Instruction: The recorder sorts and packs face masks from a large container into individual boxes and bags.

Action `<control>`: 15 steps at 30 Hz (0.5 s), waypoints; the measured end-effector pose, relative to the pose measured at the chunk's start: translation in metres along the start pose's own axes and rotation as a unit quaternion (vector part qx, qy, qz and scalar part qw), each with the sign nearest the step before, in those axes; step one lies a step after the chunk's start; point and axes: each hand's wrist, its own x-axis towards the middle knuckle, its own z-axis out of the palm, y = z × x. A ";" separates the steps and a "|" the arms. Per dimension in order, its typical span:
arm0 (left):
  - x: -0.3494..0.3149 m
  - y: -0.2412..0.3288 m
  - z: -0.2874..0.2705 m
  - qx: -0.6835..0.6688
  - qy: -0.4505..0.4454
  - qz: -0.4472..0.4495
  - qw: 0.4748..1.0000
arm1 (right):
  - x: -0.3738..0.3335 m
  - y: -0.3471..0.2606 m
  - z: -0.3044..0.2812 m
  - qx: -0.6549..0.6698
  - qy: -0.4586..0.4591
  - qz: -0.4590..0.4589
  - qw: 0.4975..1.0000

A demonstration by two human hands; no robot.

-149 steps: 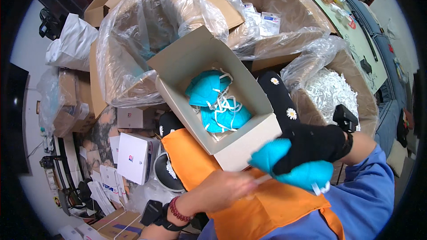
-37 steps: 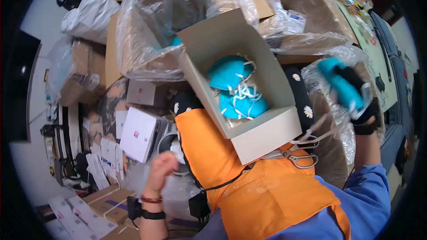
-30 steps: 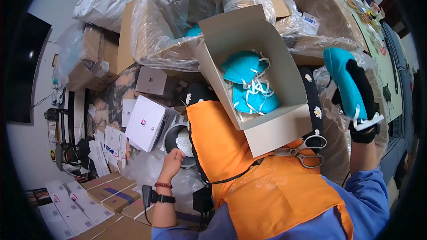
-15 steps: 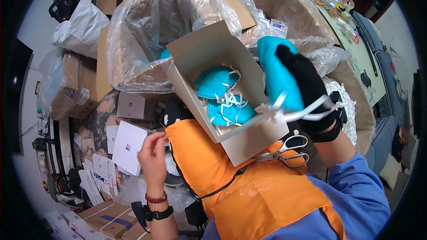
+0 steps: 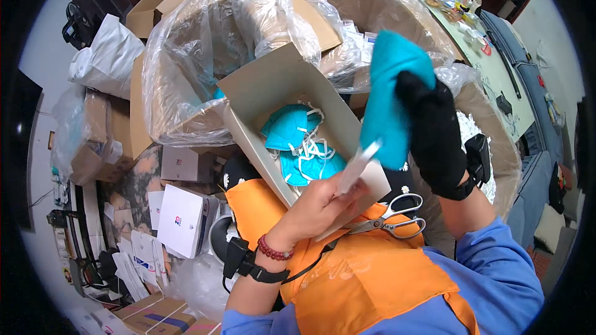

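Observation:
My right hand point(image 5: 434, 130), in a black glove, grips a teal face mask point(image 5: 391, 96), raised over the right side of an open cardboard box point(image 5: 261, 80). My bare left hand point(image 5: 323, 205) is closed on the mask's white strap point(image 5: 359, 167), just below the mask at the box's near flap. Inside the box lie teal masks point(image 5: 288, 127) with their white straps tangled together. A pair of scissors point(image 5: 391, 217) with pale grey handles rests on my orange apron point(image 5: 372, 273), beside the box.
Large cartons lined with clear plastic point(image 5: 186, 56) stand beyond the box. A carton with white material point(image 5: 506, 149) is at the right. White boxes point(image 5: 183, 214) and flat cards lie on the left floor. Farther right are a cluttered table point(image 5: 484, 62) and a blue sofa point(image 5: 537, 99).
My left hand has moved right across the box's near side and taken hold of the strap. My right hand has tilted the mask more upright. The view has shifted slightly.

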 end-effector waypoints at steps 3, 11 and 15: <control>-0.016 -0.020 0.003 -0.078 0.011 -0.005 0.997 | 0.014 0.008 -0.013 0.071 0.026 -0.025 0.997; -0.034 -0.015 0.003 -0.176 0.011 -0.039 0.984 | 0.031 0.020 -0.006 0.108 -0.013 -0.042 0.993; -0.032 0.001 0.010 -0.186 0.010 -0.058 0.981 | 0.033 0.020 -0.002 0.107 -0.031 -0.048 0.993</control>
